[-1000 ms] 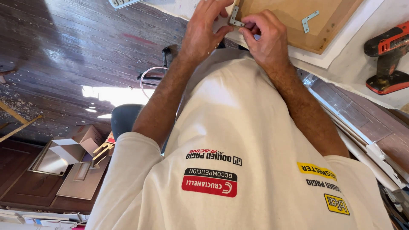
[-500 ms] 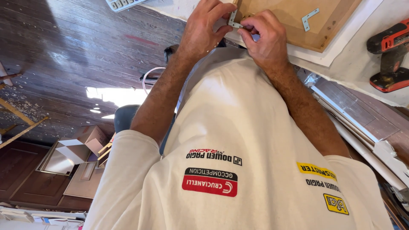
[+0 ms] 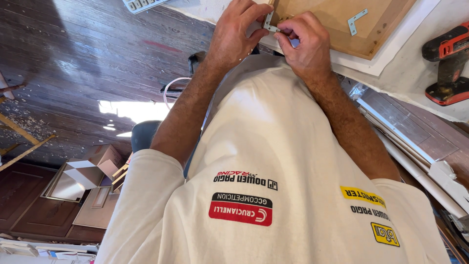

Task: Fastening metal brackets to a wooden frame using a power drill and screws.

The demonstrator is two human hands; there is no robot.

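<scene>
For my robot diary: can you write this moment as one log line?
left hand: pinches bracket | right hand: pinches bracket | bracket: at board corner | drill: lying at right

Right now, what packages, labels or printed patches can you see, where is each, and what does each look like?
Red and black patch: centre of the white shirt, rounded oblong, black top half, red bottom half.
Black lettering with chequered strip: just above that patch.
Yellow strip label: shirt's right part, slanted oblong, dark print.
Yellow square label: lower right of shirt, dark outline.
Cardboard box: floor at left, brown, flaps open.
</scene>
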